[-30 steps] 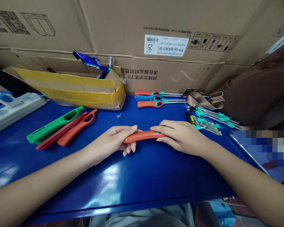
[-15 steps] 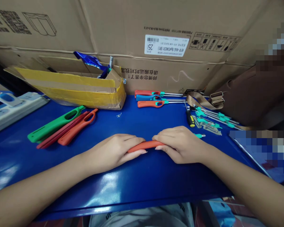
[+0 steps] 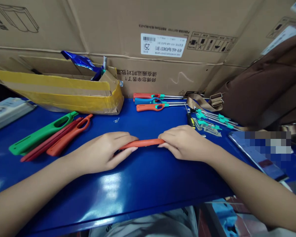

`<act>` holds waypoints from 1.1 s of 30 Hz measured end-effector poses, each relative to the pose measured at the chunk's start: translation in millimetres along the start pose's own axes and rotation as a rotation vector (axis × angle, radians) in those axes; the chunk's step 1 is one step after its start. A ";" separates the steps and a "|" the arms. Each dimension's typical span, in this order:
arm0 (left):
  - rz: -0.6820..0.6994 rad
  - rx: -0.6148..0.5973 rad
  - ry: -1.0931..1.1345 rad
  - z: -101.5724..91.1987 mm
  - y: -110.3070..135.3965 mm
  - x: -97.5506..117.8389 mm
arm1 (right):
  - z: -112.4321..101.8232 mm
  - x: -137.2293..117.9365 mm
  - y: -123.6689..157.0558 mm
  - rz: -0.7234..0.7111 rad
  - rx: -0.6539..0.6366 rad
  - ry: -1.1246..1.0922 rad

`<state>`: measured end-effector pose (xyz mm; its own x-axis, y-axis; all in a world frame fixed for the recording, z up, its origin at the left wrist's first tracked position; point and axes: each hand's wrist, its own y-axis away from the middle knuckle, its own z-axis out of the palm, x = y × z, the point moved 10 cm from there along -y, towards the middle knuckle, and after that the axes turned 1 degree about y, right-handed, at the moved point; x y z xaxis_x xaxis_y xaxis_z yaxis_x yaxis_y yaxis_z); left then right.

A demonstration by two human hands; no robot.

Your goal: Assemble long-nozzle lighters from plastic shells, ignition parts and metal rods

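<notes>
Between my two hands I hold an orange lighter casing (image 3: 148, 143) edge-on above the blue table. My left hand (image 3: 111, 149) pinches its left end between thumb and fingers. The other end is gripped by my right hand (image 3: 184, 143), and the fingers hide both tips. Left of my hands lie a green lighter casing (image 3: 39, 136), a red casing (image 3: 51, 140) seen edge-on, and another orange casing (image 3: 66, 138) with a finger loop. A few tiny screws (image 3: 116, 120) rest beyond my left hand.
Three long-nosed lighters (image 3: 150, 107) lie at the back by a cardboard box wall (image 3: 162, 16). Metal tubes with teal parts (image 3: 212, 118) and a yellow-black screwdriver (image 3: 191, 121) are at right, near a brown bag (image 3: 261, 85) and a phone (image 3: 256, 154). A yellow-taped carton (image 3: 71, 98) stands left.
My hands have moved slightly farther apart, showing more of the orange casing between them. The view has shifted a little to the right.
</notes>
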<state>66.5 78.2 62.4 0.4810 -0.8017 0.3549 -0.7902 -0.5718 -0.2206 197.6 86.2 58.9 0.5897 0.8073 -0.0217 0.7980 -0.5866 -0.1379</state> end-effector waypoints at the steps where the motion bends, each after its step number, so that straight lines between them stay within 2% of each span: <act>1: -0.005 -0.014 -0.015 2.9 -0.4 1.7 | 1.8 -1.9 -0.7 -0.005 -0.001 0.000; 6: -0.029 -0.002 -0.067 10.3 -1.7 3.9 | 6.5 -11.8 -4.8 -0.030 -0.002 0.017; 10: -0.016 0.005 -0.024 9.5 0.7 -2.9 | 2.1 -6.3 -4.3 0.009 -0.010 0.034; 14: -0.027 0.007 0.008 5.6 2.0 -6.4 | -6.3 -4.4 -1.3 -0.028 0.067 0.072; 18: -0.042 0.006 -0.008 2.2 -0.6 -0.4 | -9.2 -6.4 -0.4 -0.061 0.150 0.098; 26: -0.028 0.030 -0.196 2.8 -0.6 3.6 | 3.7 -11.7 -6.9 -0.045 0.061 0.107; 33: -0.009 0.026 -0.171 7.9 0.8 4.8 | 1.1 -19.0 -7.7 -0.029 0.043 0.110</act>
<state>71.2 72.4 56.7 0.5477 -0.8130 0.1978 -0.7762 -0.5820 -0.2425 180.1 75.5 59.3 0.5782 0.8107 0.0917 0.8105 -0.5578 -0.1788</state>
